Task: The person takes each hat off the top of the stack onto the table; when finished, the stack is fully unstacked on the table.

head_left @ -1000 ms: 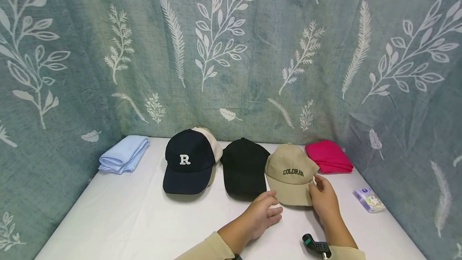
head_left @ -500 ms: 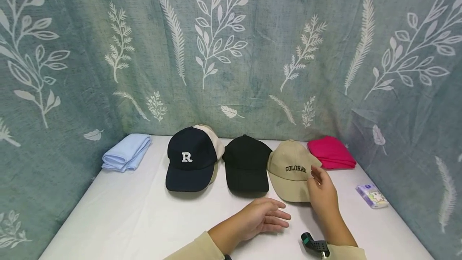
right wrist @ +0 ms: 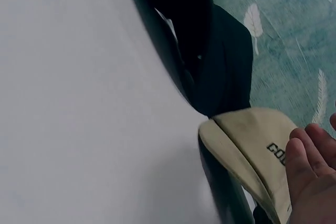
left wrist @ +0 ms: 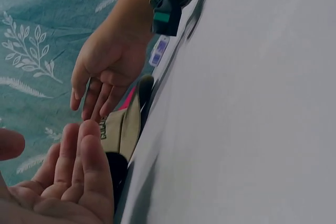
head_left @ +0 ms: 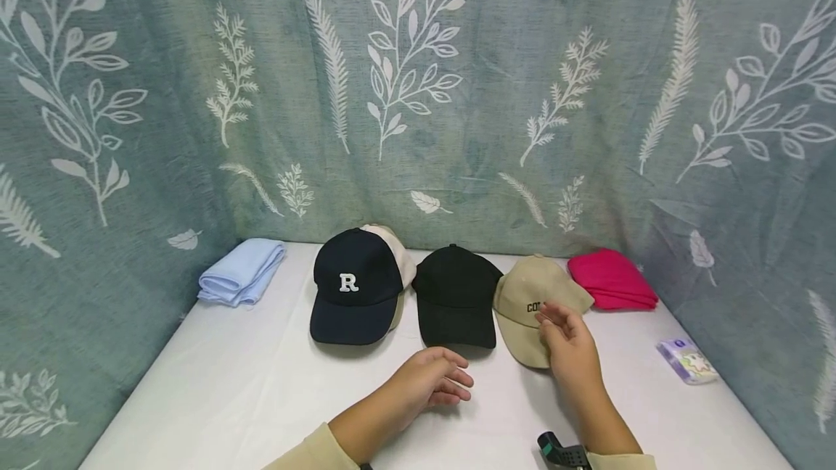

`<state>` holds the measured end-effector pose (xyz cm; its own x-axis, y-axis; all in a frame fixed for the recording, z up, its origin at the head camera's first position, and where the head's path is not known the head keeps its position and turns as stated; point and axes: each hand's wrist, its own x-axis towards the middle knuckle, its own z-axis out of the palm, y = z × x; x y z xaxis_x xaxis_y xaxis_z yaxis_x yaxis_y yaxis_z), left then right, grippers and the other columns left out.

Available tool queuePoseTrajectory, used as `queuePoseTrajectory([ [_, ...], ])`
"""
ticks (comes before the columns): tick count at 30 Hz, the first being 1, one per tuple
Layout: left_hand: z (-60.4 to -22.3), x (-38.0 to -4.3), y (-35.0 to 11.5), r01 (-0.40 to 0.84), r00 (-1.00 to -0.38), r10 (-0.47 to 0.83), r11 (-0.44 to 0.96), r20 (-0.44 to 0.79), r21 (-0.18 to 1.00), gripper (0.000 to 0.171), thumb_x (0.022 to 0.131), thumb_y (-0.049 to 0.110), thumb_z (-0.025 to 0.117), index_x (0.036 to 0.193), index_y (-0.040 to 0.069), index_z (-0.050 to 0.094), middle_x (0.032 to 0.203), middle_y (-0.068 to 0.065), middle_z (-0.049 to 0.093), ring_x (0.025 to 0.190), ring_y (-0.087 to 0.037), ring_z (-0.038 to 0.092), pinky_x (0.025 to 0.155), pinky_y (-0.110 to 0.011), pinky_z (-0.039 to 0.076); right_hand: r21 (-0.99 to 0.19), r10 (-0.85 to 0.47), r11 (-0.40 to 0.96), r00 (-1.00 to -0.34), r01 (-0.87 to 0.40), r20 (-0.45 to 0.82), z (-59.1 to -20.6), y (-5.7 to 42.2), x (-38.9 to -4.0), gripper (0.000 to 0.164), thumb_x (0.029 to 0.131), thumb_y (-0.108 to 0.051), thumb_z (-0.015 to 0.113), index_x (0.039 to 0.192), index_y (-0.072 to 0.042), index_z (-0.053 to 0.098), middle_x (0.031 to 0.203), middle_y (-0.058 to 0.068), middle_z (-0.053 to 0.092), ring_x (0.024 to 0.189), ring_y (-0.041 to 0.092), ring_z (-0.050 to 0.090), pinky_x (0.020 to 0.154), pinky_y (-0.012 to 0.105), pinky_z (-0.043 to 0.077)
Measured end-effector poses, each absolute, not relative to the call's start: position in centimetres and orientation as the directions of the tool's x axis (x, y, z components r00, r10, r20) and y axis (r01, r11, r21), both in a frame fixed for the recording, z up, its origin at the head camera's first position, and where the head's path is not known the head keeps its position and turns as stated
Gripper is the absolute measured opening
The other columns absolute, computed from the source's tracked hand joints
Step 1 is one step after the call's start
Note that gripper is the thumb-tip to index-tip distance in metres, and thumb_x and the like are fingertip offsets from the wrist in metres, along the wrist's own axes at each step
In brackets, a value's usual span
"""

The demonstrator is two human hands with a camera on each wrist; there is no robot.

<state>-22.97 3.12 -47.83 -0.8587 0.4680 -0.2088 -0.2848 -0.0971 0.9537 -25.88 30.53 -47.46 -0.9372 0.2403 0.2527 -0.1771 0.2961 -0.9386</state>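
Three caps face me in a row, with part of a white-and-beige cap (head_left: 400,256) showing behind the left one. That left cap (head_left: 358,289) is navy with a white R. A plain black cap (head_left: 457,296) stands in the middle. The beige cap (head_left: 532,289) with dark lettering is on the right. My right hand (head_left: 575,347) hovers before its front, hiding part of the lettering; fingers loosely bent, nothing held. Below the black cap's brim, my left hand (head_left: 421,386) hangs over the white table with relaxed fingers. In the left wrist view its palm (left wrist: 63,192) holds nothing.
A folded light-blue cloth (head_left: 242,272) lies at the back left. At the back right lies a folded magenta cloth (head_left: 610,280). A small purple-and-white packet (head_left: 687,361) sits near the right edge. Leaf-patterned curtains (head_left: 366,187) enclose the table's back and sides.
My right hand has come away from the beige cap's right side and moved left across its front. My left hand has drawn back leftward from the caps. The caps appear to stay in place.
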Motion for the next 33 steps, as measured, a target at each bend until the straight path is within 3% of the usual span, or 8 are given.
queuePoseTrajectory([
  [8,-48.0,-23.4,-0.4,-0.216,-0.888,0.440,-0.143,-0.134,0.966,0.030,0.100,0.015,0.054,0.121,-0.005,0.059,0.100,-0.010,0.071,0.085,-0.018,0.074,0.075,-0.025,0.062,-0.959,0.155,0.205,-0.961,-0.195,0.229,-47.9,27.8,-26.0,0.037,0.109,-0.002,0.047,0.145,0.007,0.048,0.143,0.027,0.056,0.116,0.000,0.065,0.094,0.012,0.053],
  [16,-48.0,-24.0,-3.3,-0.161,-0.921,0.373,-0.099,-0.113,0.982,0.031,0.102,0.014,0.051,0.123,-0.007,0.058,0.098,-0.010,0.070,0.083,-0.019,0.074,0.076,-0.028,0.062,-0.970,0.082,0.149,-0.976,-0.190,0.204,-48.0,25.5,-26.2,0.034,0.106,0.005,0.048,0.139,0.010,0.050,0.136,0.033,0.057,0.108,0.008,0.069,0.093,0.019,0.057],
  [29,-47.0,-25.2,-8.3,-0.132,-0.980,0.164,-0.093,-0.116,0.987,0.029,0.101,0.010,0.047,0.119,-0.008,0.060,0.094,-0.011,0.067,0.080,-0.020,0.071,0.074,-0.030,0.059,-0.976,0.017,0.131,-0.984,-0.173,0.177,-47.4,21.7,-26.4,0.029,0.106,0.004,0.050,0.134,0.011,0.054,0.127,0.032,0.062,0.107,0.021,0.072,0.091,0.022,0.059],
  [33,-47.0,-25.5,-9.9,-0.125,-0.988,0.101,-0.095,-0.115,0.988,0.029,0.101,0.009,0.046,0.120,-0.008,0.060,0.095,-0.012,0.066,0.081,-0.021,0.069,0.074,-0.031,0.059,-0.956,-0.006,0.215,-0.980,-0.198,0.201,-47.0,21.0,-26.4,0.027,0.105,0.002,0.053,0.131,0.008,0.058,0.125,0.027,0.065,0.110,0.025,0.072,0.091,0.020,0.058],
])
